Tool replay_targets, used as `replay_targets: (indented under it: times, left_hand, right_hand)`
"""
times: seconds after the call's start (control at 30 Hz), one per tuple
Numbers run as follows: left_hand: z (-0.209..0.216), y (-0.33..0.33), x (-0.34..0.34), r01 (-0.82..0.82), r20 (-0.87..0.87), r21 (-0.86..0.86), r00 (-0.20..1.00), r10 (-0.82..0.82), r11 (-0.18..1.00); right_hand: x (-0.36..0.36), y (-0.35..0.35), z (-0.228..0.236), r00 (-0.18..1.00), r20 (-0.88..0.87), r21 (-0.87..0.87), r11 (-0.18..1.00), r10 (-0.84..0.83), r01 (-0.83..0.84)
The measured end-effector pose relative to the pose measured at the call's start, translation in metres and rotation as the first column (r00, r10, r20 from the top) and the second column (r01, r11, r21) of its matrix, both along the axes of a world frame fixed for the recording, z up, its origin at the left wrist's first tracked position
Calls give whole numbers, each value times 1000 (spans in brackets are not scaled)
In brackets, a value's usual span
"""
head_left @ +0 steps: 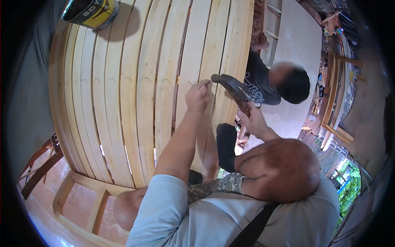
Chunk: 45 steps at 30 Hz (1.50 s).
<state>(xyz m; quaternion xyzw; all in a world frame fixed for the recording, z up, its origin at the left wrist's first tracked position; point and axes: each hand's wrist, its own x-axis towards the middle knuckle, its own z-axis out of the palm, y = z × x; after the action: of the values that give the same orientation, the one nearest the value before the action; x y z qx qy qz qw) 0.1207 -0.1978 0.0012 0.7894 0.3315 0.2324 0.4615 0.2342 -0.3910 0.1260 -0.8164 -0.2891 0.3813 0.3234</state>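
Pale wooden slats [162, 53] lie side by side in a long slatted panel, with gaps between them and small V-shaped pencil marks across their middle. My left hand [198, 97] rests on the slats toward the right side, fingers closed in a pinch; anything held in them is too small to make out. My right hand [254, 122] grips the lower end of a dark hammer [233, 89]. The hammer's head hovers just beside my left fingertips. My knees are bent, and one dark-socked foot [226, 145] is set by the panel's right edge.
A black and yellow bucket [96, 14] stands on the slats at the far left. Beyond the right edge is another person [263, 78], close to a large pale sheet [298, 45]. A wooden frame [98, 210] lies at lower left, and long boards [329, 90] lean at far right.
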Motion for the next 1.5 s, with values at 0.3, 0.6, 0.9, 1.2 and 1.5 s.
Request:
replay_targets:
  times: [0.3, 0.6, 0.9, 1.2, 1.5]
  left_hand:
    - [1, 1, 7, 53, -36, 245, 998, -46, 968]
    - [-4, 8, 1, 48, -94, 284, 995, -22, 957]
    - [7, 5, -2, 47, -153, 174, 988, -20, 984]
    - [30, 21, -74, 51, -293, 104, 956, -18, 993]
    - [85, 104, -121, -77, -300, 153, 946, 120, 985]
  right_hand:
    - [-6, -14, -17, 997, -39, 43, 996, -73, 75]
    - [0, 12, -4, 997, 41, -84, 995, 65, -62]
    - [-2, 5, -16, 992, 80, -115, 989, 102, -92]
    - [2, 12, -15, 996, 90, -117, 993, -3, 13]
    - [1, 11, -37, 979, 174, -205, 976, 105, -68]
